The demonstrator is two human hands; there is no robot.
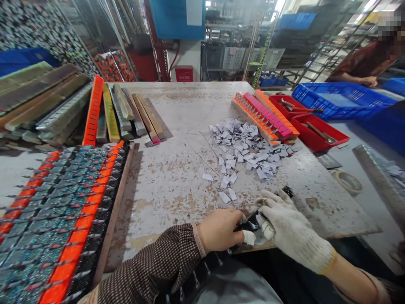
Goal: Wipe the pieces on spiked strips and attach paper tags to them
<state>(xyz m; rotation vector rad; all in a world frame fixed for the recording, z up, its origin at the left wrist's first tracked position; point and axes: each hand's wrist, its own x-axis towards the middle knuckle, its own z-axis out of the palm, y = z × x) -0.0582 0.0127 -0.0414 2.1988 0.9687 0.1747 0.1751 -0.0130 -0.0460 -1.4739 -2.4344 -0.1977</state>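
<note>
My left hand [218, 231], bare with white tape round the fingertips, pinches a black strip [228, 252] at the table's front edge. Small pale pointed pieces stick out along the strip, which slants from my lap up to the right. My right hand [289, 232] wears a white knitted glove; its fingers close over the same strip, close to the left fingertips. Beyond this hand pokes the strip's dark far end. What lies between the two sets of fingertips is mostly hidden. In front of my hands spreads a pile of small white-grey flat pieces [247, 143].
On the left lie black, teal and orange strips [88, 207] with rows of pointed pieces. Behind them are stacked wooden bars [47, 101]. Orange and pink strips [265, 116], red boxes [319, 131], a blue crate [341, 101] and a tape roll [348, 181] sit right. Another person is far right.
</note>
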